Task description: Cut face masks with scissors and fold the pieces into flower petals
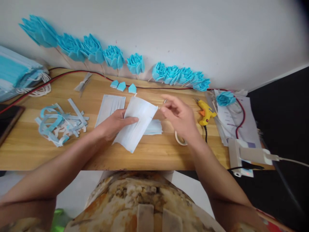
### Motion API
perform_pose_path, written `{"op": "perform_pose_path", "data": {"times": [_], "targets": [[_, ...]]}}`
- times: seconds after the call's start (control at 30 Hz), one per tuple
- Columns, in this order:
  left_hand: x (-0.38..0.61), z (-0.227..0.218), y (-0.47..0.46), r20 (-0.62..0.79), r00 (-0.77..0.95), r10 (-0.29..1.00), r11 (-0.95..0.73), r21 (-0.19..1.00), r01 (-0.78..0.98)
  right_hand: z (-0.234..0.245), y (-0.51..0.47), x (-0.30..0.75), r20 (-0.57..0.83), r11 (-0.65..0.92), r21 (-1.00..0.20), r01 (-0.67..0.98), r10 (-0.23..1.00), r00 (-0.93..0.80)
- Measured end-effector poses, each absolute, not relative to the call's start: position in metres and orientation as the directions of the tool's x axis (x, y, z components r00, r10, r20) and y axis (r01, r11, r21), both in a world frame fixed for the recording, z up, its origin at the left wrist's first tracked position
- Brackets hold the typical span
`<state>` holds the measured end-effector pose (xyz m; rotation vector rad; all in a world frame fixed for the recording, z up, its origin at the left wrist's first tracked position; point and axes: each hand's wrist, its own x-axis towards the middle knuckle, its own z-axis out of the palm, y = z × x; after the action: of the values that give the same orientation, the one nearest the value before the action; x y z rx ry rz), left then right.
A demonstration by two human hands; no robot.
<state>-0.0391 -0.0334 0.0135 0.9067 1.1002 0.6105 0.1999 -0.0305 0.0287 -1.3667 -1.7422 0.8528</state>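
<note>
My left hand (116, 123) grips a face mask (135, 124) by its left side, thumb on top, with the pale inner face up. At the mask's upper right corner is my right hand (180, 116), its thumb and fingers closed about the corner; the exact pinch is partly hidden. A second face mask (109, 108) lies flat on the table behind my left hand. Under the held mask, a folded light-blue piece (154, 127) shows in part. A white curved band (180, 139) lies beneath my right wrist, mostly hidden.
Blue petal flowers (114, 57) on sticks lean along the wall. Small blue cut pieces (121, 86) lie before them. Trimmed strips (60, 124) and a mask stack (19, 74) are left. A yellow glue gun (205, 112) and power strip (238, 158) stand right; a red-black cable (79, 71) crosses behind.
</note>
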Motion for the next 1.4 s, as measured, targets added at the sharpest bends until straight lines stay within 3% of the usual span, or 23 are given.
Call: {"op": "perform_pose_path", "data": {"times": [0.1,0.2,0.37,0.5,0.57,0.63,0.73,0.77,0.83,0.9,1.07,1.17,1.4], "targets": [[-0.040,0.015,-0.031,-0.480,0.289,0.828,0.514,0.856,-0.052,0.029,-0.050,0.243,0.187,0.168,-0.690,0.704,0.981,-0.050],[-0.042,0.012,-0.027,-0.447,0.218,0.867,0.473,0.877,-0.082,0.021,-0.077,0.281,0.154,0.145,-0.399,0.905,0.984,-0.089],[-0.043,0.004,-0.021,-0.394,0.117,0.912,0.405,0.909,-0.096,0.001,-0.102,0.292,0.005,0.067,-0.088,0.994,0.998,-0.067],[-0.043,0.001,-0.018,-0.365,0.096,0.926,0.374,0.923,-0.089,-0.006,-0.098,0.282,-0.016,0.032,-0.001,0.999,0.999,-0.032],[-0.044,0.004,-0.017,-0.373,0.097,0.923,0.381,0.921,-0.079,-0.007,-0.096,0.283,-0.013,0.021,-0.034,0.999,1.000,-0.022],[-0.045,0.012,-0.017,-0.375,0.112,0.920,0.384,0.921,-0.069,-0.007,-0.095,0.290,-0.029,-0.017,-0.160,0.987,0.999,0.013],[-0.047,0.027,-0.018,-0.366,0.142,0.920,0.376,0.925,-0.048,0.003,-0.100,0.308,-0.056,-0.114,-0.593,0.797,0.993,0.100],[-0.047,0.031,-0.018,-0.370,0.151,0.917,0.380,0.924,-0.040,0.008,-0.102,0.313,-0.042,-0.110,-0.752,0.650,0.992,0.118],[-0.046,0.037,-0.017,-0.383,0.164,0.909,0.393,0.919,-0.032,0.021,-0.105,0.316,-0.021,-0.047,-0.931,0.362,0.997,0.075],[-0.043,0.038,-0.015,-0.390,0.186,0.902,0.405,0.913,-0.044,0.031,-0.102,0.308,0.006,0.012,-0.977,0.212,1.000,-0.026],[-0.036,0.030,-0.003,-0.348,0.205,0.915,0.374,0.921,-0.106,0.030,-0.069,0.265,0.005,0.016,-0.999,0.036,0.954,-0.299],[-0.039,0.024,0.002,-0.336,0.172,0.926,0.355,0.930,-0.092,0.023,-0.049,0.251,0.005,0.021,-0.999,0.037,0.917,-0.398],[-0.046,0.014,0.000,-0.302,0.099,0.948,0.300,0.953,0.029,0.028,-0.031,0.236,-0.125,0.014,-0.968,0.251,0.840,-0.528]]}}
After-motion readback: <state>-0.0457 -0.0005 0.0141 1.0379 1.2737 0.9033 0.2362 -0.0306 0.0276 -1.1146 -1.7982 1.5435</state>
